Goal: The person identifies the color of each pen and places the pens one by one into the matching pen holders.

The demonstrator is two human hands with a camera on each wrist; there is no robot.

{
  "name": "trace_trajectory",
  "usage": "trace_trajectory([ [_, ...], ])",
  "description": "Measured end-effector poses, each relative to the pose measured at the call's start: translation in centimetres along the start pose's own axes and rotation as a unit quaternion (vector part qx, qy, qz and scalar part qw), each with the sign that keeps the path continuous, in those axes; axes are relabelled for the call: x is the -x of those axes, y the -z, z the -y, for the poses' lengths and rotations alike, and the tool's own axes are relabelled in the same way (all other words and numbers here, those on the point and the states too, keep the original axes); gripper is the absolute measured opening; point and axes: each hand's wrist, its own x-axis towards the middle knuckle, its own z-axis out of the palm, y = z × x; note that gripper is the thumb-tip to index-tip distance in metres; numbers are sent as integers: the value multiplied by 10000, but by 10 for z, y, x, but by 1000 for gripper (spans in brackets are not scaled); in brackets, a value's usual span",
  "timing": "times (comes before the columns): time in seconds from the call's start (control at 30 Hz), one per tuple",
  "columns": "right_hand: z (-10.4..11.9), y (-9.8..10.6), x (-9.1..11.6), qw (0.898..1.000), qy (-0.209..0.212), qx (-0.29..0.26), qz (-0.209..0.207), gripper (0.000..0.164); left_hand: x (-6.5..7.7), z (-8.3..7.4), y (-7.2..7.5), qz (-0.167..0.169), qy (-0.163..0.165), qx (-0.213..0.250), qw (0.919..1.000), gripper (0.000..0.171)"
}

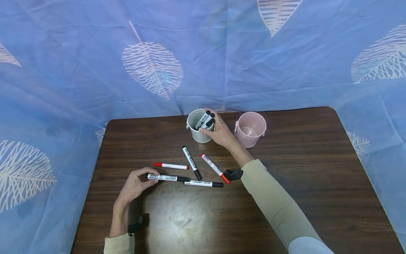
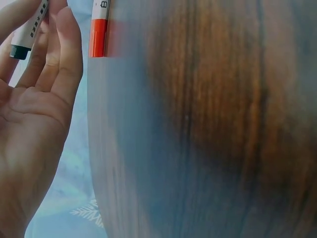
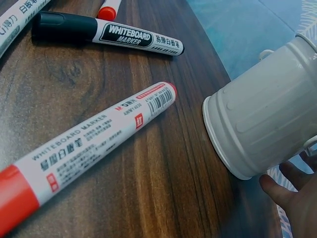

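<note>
My left hand [image 1: 134,185] pinches the left end of a black-capped whiteboard marker [image 1: 163,177] between thumb and fingers; in the left wrist view the dark end of that marker [image 2: 30,30] shows between the fingers. Its cap end meets a second black-capped marker [image 1: 200,183]. My right hand [image 1: 222,132] is at the right side of a white bucket [image 1: 201,138], thumb and fingers spread about the rim. Black-ended markers [image 1: 203,120] lean inside this bucket, beside the fingers. The right wrist view shows several fingertips [image 3: 275,188] low beside the bucket's wall.
A pink bucket [image 1: 250,139] stands right of the white one. Between the hands lie a red-capped marker [image 1: 171,165], another black-capped marker [image 1: 191,163] and a second red-capped marker [image 1: 215,168] near the right wrist. A blue leaf-patterned cloth [image 1: 206,70] hangs behind the wooden table [image 1: 301,158].
</note>
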Motion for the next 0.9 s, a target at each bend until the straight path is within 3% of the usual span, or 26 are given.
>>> trace_trajectory([
  [0.9,0,0,0,9998,-70,195,-21,80,4,-11,8,-336,-62,252,9991,18],
])
